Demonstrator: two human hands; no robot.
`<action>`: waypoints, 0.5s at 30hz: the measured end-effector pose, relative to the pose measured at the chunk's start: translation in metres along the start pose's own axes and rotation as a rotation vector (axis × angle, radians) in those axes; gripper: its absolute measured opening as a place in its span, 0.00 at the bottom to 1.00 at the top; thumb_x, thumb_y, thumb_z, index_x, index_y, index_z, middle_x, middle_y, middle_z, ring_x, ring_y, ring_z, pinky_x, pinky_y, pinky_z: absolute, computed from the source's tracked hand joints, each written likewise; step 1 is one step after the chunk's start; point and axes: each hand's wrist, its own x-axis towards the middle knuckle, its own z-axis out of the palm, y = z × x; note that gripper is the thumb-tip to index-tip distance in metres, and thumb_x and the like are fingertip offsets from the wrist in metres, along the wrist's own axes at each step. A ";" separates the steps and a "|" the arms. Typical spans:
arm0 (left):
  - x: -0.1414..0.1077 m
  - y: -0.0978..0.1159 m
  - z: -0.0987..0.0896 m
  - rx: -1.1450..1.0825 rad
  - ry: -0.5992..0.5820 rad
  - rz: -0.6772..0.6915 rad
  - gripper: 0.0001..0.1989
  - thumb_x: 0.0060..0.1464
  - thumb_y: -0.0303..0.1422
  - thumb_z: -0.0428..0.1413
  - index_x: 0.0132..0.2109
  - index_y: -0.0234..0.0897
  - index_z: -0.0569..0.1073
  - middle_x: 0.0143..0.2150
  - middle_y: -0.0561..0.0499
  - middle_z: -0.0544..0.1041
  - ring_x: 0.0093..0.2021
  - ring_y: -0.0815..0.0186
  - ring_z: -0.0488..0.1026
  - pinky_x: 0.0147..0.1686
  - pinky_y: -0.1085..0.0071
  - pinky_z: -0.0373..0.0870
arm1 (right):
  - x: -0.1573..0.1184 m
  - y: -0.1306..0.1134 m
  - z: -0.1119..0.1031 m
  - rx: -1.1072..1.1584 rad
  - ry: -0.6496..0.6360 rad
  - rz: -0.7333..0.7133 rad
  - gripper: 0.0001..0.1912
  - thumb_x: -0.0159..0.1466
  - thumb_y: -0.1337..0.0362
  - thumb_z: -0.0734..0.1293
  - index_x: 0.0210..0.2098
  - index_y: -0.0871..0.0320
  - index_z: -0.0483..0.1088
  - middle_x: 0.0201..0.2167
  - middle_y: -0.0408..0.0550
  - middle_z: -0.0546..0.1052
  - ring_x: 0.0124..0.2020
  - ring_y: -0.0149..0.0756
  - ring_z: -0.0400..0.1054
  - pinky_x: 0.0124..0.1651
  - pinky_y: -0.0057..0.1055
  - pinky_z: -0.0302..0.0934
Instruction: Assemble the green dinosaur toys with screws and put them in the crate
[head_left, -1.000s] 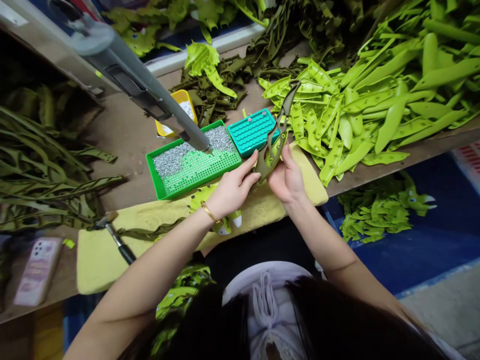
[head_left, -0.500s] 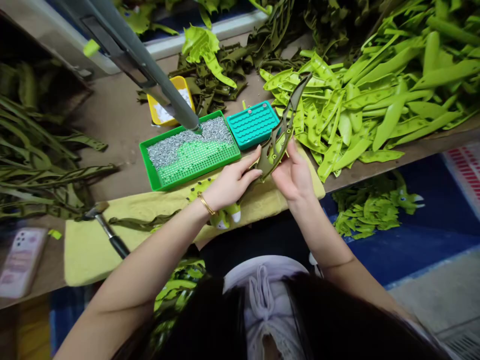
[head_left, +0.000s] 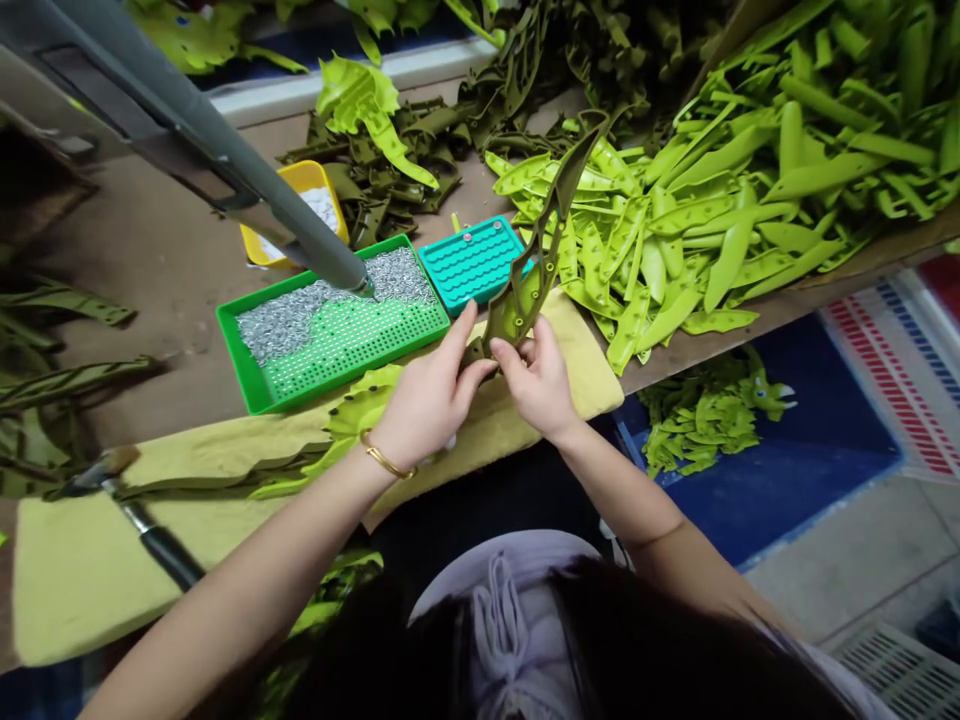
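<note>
Fitting dark strip [head_left: 576, 172] against green piece [head_left: 534, 292], apparently — left hand [head_left: 424, 402] and right hand [head_left: 543, 388], fingers clamped on the strip's six-o'clock end. Pressing calls for aligned edges.

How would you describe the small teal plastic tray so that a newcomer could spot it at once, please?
On the brown worktop, find the pale-yellow cloth pad along the front edge. Behind it lies a bright-green rectangular plastic tray of small silvery pieces; the teal plastic tray sits just right. Unlike its green neighbour, it has rows of wavy ridges.
</note>
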 end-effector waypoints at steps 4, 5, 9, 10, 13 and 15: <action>0.018 -0.006 -0.013 -0.197 -0.184 -0.045 0.27 0.57 0.46 0.50 0.57 0.34 0.70 0.50 0.44 0.78 0.46 0.55 0.75 0.49 0.60 0.72 | 0.034 -0.017 -0.046 -0.220 -0.152 0.046 0.26 0.60 0.41 0.64 0.49 0.52 0.68 0.35 0.46 0.77 0.36 0.36 0.73 0.40 0.35 0.70; 0.023 -0.008 -0.014 -0.225 -0.204 -0.067 0.26 0.56 0.47 0.50 0.54 0.34 0.72 0.46 0.44 0.79 0.43 0.55 0.76 0.47 0.59 0.72 | 0.050 -0.021 -0.063 -0.325 -0.070 -0.003 0.27 0.61 0.40 0.62 0.47 0.54 0.69 0.36 0.48 0.77 0.37 0.38 0.73 0.42 0.36 0.70; 0.032 -0.011 -0.008 -0.211 -0.217 -0.060 0.23 0.52 0.48 0.51 0.47 0.36 0.75 0.44 0.44 0.79 0.44 0.52 0.75 0.49 0.57 0.70 | 0.119 -0.028 -0.112 -0.680 0.461 -0.243 0.31 0.57 0.47 0.70 0.53 0.61 0.67 0.55 0.63 0.70 0.59 0.52 0.63 0.55 0.45 0.62; 0.031 -0.011 -0.006 -0.204 -0.241 -0.054 0.23 0.52 0.48 0.51 0.46 0.36 0.75 0.44 0.44 0.78 0.45 0.52 0.74 0.49 0.57 0.69 | 0.131 -0.029 -0.118 -0.748 0.517 -0.251 0.31 0.57 0.51 0.71 0.53 0.64 0.67 0.56 0.66 0.69 0.62 0.55 0.60 0.57 0.48 0.60; 0.023 -0.013 -0.005 -0.151 -0.316 -0.084 0.23 0.51 0.49 0.51 0.45 0.36 0.75 0.46 0.44 0.79 0.46 0.53 0.75 0.48 0.59 0.70 | 0.143 -0.039 -0.129 -0.910 0.592 -0.190 0.25 0.62 0.59 0.66 0.54 0.69 0.68 0.52 0.69 0.72 0.61 0.57 0.61 0.60 0.52 0.53; 0.019 -0.018 -0.006 -0.100 -0.342 -0.108 0.23 0.51 0.48 0.51 0.45 0.37 0.75 0.47 0.44 0.79 0.45 0.53 0.75 0.47 0.61 0.70 | 0.132 -0.050 -0.135 -0.942 0.559 -0.241 0.24 0.66 0.60 0.60 0.57 0.66 0.68 0.52 0.65 0.74 0.59 0.50 0.64 0.60 0.47 0.53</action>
